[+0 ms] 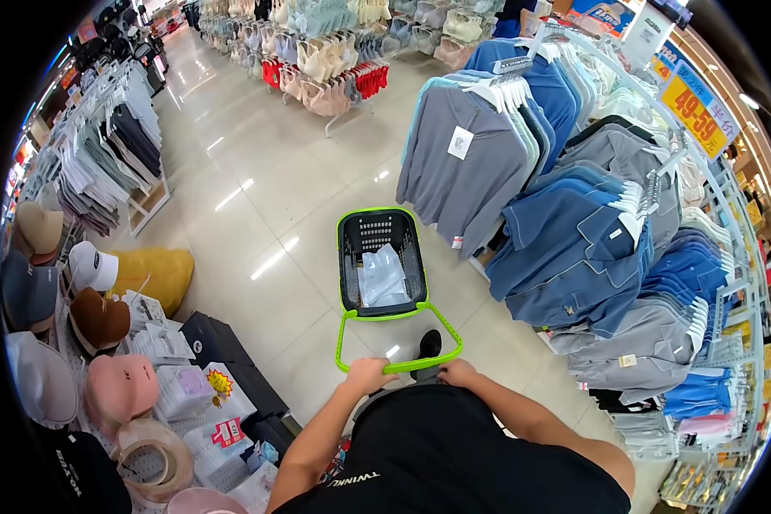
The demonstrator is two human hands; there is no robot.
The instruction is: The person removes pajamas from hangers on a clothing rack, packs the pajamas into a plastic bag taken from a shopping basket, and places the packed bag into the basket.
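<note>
A black shopping basket (349,265) with a bright green rim stands on the floor ahead of me. Inside it lies a pale, bluish-white plastic package (383,276). Its long green handle (340,338) reaches back towards my body. My left hand (368,375) is closed around the left part of the handle's crossbar. At the right end of the same bar is my right hand (458,373), its fingers curled against it and partly hidden. One black shoe (430,343) shows just behind the basket, under the handle.
On the right, racks hold grey shirts (454,167) and blue shirts (574,248) beside a price sign (699,110). Caps (122,390) and boxed goods (184,390) fill a left display. Bra racks (321,64) stand ahead. Tiled floor (257,206) runs between.
</note>
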